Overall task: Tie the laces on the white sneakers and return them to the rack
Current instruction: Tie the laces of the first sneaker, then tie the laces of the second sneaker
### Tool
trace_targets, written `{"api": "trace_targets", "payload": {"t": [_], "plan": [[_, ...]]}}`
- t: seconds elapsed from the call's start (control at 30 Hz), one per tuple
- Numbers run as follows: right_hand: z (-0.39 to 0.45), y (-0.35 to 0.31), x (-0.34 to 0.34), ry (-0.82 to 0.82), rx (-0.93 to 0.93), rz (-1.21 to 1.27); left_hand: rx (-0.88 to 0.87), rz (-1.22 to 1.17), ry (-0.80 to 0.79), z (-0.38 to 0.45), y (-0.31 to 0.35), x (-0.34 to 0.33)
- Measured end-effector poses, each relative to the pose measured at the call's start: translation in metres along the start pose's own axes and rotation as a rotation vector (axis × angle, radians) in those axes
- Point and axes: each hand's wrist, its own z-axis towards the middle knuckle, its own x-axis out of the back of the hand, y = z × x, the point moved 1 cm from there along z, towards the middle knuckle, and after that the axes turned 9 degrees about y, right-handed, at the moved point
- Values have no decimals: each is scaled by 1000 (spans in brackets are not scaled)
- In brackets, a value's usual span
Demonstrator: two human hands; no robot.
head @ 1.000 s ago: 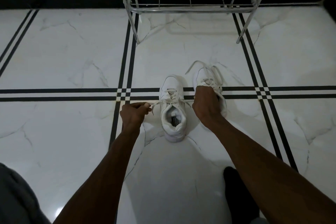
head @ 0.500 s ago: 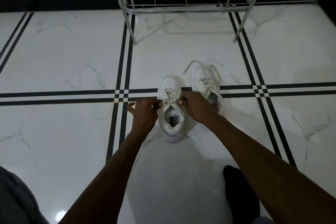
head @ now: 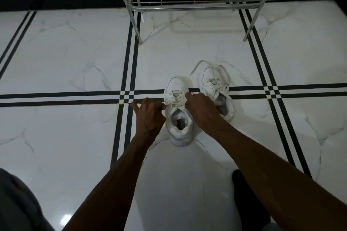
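Note:
Two white sneakers stand side by side on the marble floor, toes pointing away from me. The left sneaker (head: 178,116) is between my hands. My left hand (head: 148,114) pinches a lace end at the shoe's left side, fingers partly spread. My right hand (head: 201,108) grips the lace on the shoe's right side, near the eyelets. The right sneaker (head: 212,84) sits just beyond my right hand, its laces loose and trailing over the toe onto the floor. The metal rack (head: 193,5) stands ahead at the wall.
The floor (head: 75,52) is white marble with black stripe lines crossing under the shoes. The rack's two front legs reach the floor ahead of the sneakers. A dark foot (head: 247,199) is at lower right, and grey cloth (head: 16,204) at lower left.
Both hands came in from pulling the laces outward to the left sneaker's eyelets. My right hand moved left off the right sneaker, which now shows more.

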Motion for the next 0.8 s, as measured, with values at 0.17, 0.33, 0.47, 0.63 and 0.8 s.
{"api": "trace_targets", "payload": {"t": [0.17, 0.33, 0.47, 0.63, 0.8], "plan": [[1, -10, -2, -127, -209, 134, 254, -353, -73, -1, 4, 3], [17, -27, -3, -221, -413, 521, 488, -626, -108, -1, -21, 8], [24, -49, -13, -248, -455, 735, 572, -612, -40, 5, -46, 25], [30, -38, -1, -86, -450, 709, 505, -446, 130, 12, -47, 40], [28, 18, 41, 129, -482, 727, 203, -410, 233, 27, 16, 41]]}}
